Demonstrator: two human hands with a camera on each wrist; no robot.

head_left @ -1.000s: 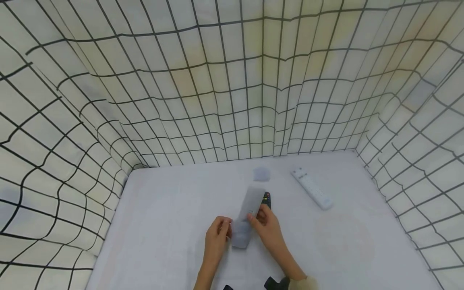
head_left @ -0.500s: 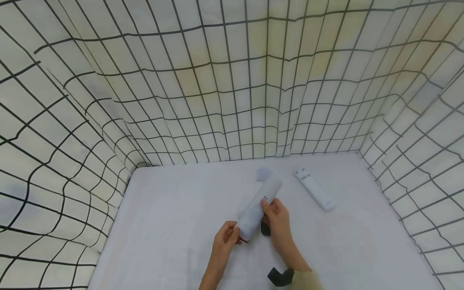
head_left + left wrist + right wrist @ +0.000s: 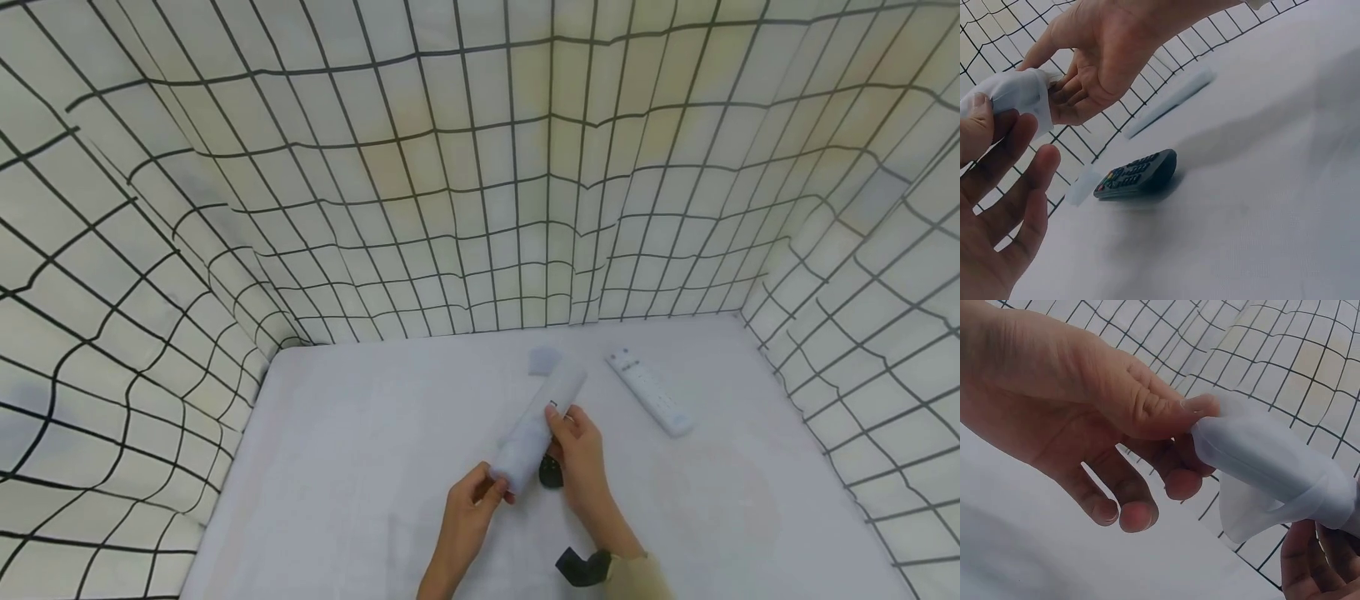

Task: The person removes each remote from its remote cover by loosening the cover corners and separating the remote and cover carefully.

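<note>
"Where's the white sleeve (image 3: pixel 527 440)?"
"Above the desk (image 3: pixel 360 442), near the black remote control (image 3: pixel 551 473); left hand (image 3: pixel 468 510) and right hand (image 3: pixel 583 457) both pinch it."
"Risk?"
"Uneven tugging could tear it; a loose pinch might drop it."

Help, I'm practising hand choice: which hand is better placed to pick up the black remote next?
Probably the right hand: in the head view the black remote appears just beside it, the left hand farther off. Both grip the white pouch.
</note>
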